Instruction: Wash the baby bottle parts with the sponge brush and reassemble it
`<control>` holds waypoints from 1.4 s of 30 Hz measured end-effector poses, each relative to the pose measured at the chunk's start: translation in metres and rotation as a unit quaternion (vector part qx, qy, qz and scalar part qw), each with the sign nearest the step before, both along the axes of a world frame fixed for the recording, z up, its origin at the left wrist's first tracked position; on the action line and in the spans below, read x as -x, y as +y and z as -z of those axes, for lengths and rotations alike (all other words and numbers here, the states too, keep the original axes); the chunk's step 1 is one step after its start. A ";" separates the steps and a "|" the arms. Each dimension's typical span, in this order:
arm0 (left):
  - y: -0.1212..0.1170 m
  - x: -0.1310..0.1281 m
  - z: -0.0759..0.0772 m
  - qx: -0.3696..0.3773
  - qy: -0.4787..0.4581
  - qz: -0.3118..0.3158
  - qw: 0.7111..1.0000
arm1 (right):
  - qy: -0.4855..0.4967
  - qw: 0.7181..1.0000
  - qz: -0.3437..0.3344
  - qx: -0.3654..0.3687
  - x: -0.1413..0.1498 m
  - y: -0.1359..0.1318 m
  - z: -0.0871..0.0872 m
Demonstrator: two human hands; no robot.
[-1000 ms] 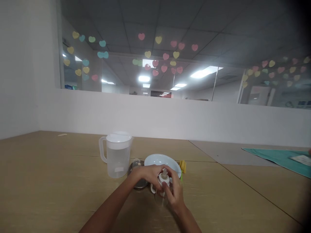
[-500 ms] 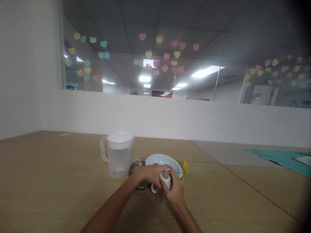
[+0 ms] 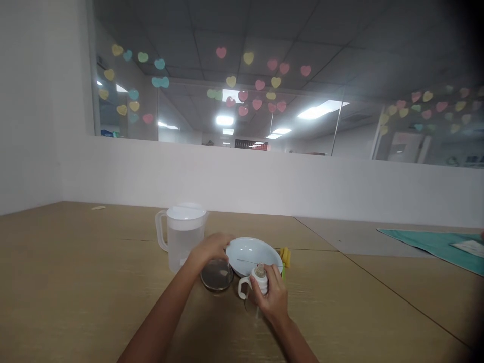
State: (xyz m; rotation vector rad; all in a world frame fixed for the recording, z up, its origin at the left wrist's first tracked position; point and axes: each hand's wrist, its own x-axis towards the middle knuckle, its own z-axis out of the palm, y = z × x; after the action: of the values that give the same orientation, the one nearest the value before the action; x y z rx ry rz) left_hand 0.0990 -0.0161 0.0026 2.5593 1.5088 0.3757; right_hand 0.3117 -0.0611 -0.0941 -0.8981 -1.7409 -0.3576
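Gripping a small white handled baby bottle (image 3: 256,285) upright, the right hand (image 3: 273,298) rests on the table; the left hand (image 3: 208,250), loosely open, hovers above a round steel dish (image 3: 217,276) just left.

White wall (image 3: 242,176) — heart-stickered window (image 3: 264,91) above — wooden table (image 3: 75,282)

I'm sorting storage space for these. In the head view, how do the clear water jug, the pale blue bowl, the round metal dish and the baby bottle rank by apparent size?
1. Water jug and pale blue bowl: too alike to rank.
2. Metal dish.
3. Baby bottle, partly covered by the right hand, so unsure.
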 end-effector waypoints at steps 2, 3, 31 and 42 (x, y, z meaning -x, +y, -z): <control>0.011 0.013 0.003 -0.028 0.028 -0.075 0.996 | -0.003 1.000 -0.001 0.000 -0.001 0.001 0.001; 0.015 0.016 0.007 -0.032 0.038 -0.098 0.994 | -0.004 1.000 -0.003 0.001 -0.001 0.001 0.001; -0.068 -0.048 -0.036 -0.038 -0.160 0.092 0.982 | 0.075 0.997 -0.021 0.023 0.001 0.008 0.011; -0.061 -0.059 -0.025 -0.020 -0.109 0.165 0.980 | 0.045 0.998 0.044 -0.019 0.002 0.004 0.009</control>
State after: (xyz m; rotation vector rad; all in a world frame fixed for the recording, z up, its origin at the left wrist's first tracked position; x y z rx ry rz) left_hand 0.1583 -0.0768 0.0275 2.6329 0.9907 0.6190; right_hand 0.3098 -0.0573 -0.1028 -0.9512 -1.6104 -0.4013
